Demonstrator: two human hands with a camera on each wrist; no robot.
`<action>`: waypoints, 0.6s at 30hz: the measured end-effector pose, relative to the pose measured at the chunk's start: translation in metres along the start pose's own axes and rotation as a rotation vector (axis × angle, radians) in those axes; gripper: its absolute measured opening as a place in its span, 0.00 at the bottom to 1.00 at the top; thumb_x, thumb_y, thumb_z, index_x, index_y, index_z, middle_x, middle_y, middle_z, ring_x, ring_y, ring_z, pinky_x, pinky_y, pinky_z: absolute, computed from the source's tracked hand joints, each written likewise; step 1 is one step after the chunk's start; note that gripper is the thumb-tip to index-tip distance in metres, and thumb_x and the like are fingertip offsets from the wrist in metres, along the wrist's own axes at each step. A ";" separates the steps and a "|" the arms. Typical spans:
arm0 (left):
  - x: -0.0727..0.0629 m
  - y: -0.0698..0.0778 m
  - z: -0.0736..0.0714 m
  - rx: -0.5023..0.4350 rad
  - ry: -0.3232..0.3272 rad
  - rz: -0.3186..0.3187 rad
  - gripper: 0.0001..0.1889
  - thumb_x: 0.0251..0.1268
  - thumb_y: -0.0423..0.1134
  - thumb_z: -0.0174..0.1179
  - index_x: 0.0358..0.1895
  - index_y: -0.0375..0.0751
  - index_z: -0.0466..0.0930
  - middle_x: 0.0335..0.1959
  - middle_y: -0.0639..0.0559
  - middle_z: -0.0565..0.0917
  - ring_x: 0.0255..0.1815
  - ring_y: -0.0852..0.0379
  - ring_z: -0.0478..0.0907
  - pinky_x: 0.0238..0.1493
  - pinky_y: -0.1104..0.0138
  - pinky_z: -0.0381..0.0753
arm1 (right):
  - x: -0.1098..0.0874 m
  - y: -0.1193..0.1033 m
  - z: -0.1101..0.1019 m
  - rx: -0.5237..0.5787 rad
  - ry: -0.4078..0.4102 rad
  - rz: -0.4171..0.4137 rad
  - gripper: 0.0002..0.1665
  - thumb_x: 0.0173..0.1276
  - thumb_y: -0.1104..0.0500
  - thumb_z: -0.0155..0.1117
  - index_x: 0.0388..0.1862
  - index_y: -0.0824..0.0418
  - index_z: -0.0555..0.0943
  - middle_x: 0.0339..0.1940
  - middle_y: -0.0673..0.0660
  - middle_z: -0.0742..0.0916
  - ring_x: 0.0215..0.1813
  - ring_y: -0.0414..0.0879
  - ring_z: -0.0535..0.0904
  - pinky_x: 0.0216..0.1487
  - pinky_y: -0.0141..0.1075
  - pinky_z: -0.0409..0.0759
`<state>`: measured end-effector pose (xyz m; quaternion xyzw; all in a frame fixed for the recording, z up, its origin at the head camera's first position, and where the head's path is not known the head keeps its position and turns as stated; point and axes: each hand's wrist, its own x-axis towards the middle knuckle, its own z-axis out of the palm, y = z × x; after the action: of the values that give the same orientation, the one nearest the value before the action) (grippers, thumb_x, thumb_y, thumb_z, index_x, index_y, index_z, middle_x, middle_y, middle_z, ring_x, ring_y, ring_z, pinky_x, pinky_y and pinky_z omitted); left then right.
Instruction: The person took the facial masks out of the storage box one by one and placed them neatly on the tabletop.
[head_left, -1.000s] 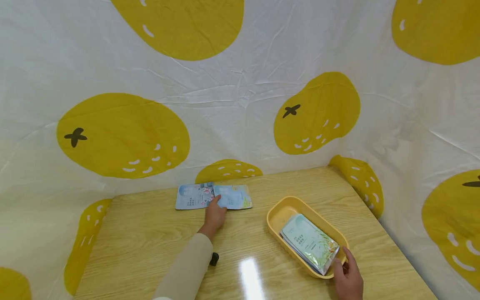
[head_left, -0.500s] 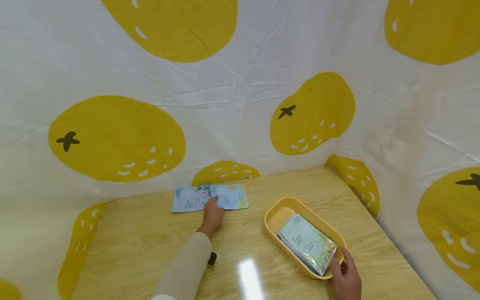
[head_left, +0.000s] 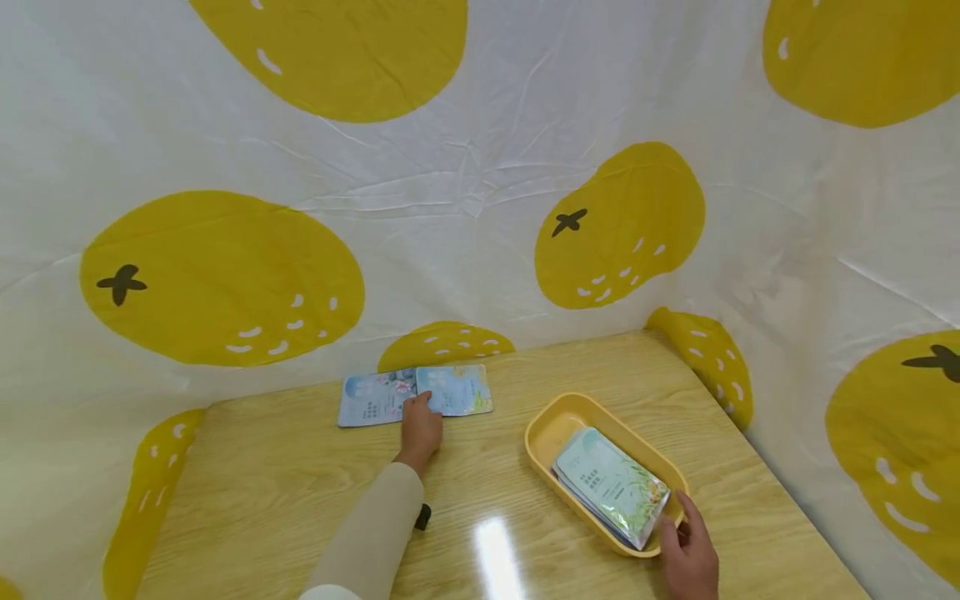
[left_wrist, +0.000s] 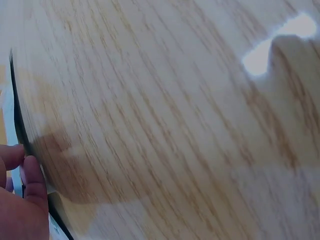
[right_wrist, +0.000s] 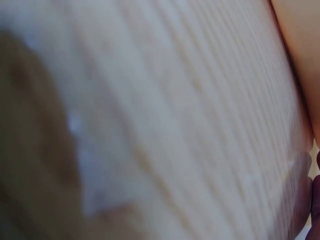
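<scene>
In the head view my left hand (head_left: 422, 427) is at the near edge of a light blue flat sachet (head_left: 461, 390) with yellow and green print. The left wrist view shows thumb and finger (left_wrist: 34, 175) pinching a sachet's edge (left_wrist: 19, 125) close over the tabletop. A blue-grey flowered sachet (head_left: 367, 402) lies to its left, partly covered by it. My right hand (head_left: 692, 554) grips the near right end of a yellow oblong tray (head_left: 551, 425). Inside the tray lies a small pile of sachets, a pale green one (head_left: 611, 479) on top.
The wood-grain table (head_left: 300, 483) meets a white curtain (head_left: 450, 275) with large yellow fruit print at the back and sides. A small black object (head_left: 423, 517) shows beside the left sleeve (head_left: 371, 533). A bright reflection lies on the near tabletop.
The head view has shifted slightly, so everything sits a little further left in it. Both hands keep their places at the sachet and the tray.
</scene>
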<state>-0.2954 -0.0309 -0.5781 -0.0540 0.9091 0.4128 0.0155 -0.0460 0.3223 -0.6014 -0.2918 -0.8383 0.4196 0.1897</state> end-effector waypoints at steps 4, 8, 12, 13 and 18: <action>0.001 -0.001 0.002 0.005 0.010 -0.012 0.24 0.69 0.30 0.59 0.67 0.30 0.72 0.62 0.30 0.69 0.63 0.35 0.70 0.64 0.48 0.70 | -0.001 0.000 0.000 0.006 0.001 -0.005 0.30 0.74 0.58 0.55 0.73 0.63 0.69 0.50 0.73 0.84 0.36 0.23 0.71 0.34 0.17 0.68; 0.002 -0.002 0.002 -0.002 0.030 -0.002 0.22 0.70 0.30 0.59 0.65 0.30 0.74 0.61 0.30 0.70 0.62 0.36 0.70 0.64 0.48 0.70 | -0.002 -0.001 0.001 0.008 -0.009 0.005 0.30 0.75 0.57 0.55 0.73 0.64 0.68 0.47 0.73 0.85 0.36 0.23 0.71 0.33 0.18 0.69; 0.001 0.001 0.001 -0.001 0.033 0.014 0.20 0.71 0.30 0.58 0.64 0.29 0.75 0.61 0.31 0.69 0.64 0.36 0.69 0.65 0.48 0.69 | -0.003 -0.002 0.001 0.012 -0.005 0.002 0.30 0.75 0.58 0.55 0.73 0.64 0.68 0.50 0.75 0.84 0.37 0.21 0.70 0.33 0.16 0.69; 0.000 0.002 0.001 0.003 0.032 0.014 0.20 0.71 0.30 0.58 0.64 0.29 0.75 0.62 0.31 0.69 0.64 0.36 0.69 0.64 0.48 0.69 | -0.003 -0.002 0.000 0.010 -0.003 0.000 0.30 0.75 0.58 0.55 0.73 0.64 0.68 0.50 0.75 0.84 0.37 0.20 0.70 0.33 0.16 0.69; -0.001 0.006 0.000 0.007 0.020 0.003 0.19 0.72 0.31 0.58 0.63 0.29 0.75 0.62 0.31 0.68 0.63 0.37 0.69 0.63 0.48 0.71 | -0.001 -0.002 0.000 0.001 0.006 -0.001 0.29 0.75 0.58 0.56 0.73 0.63 0.69 0.49 0.73 0.85 0.38 0.22 0.71 0.34 0.15 0.68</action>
<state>-0.2950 -0.0267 -0.5740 -0.0567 0.9108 0.4089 0.0057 -0.0457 0.3204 -0.5999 -0.2925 -0.8378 0.4188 0.1927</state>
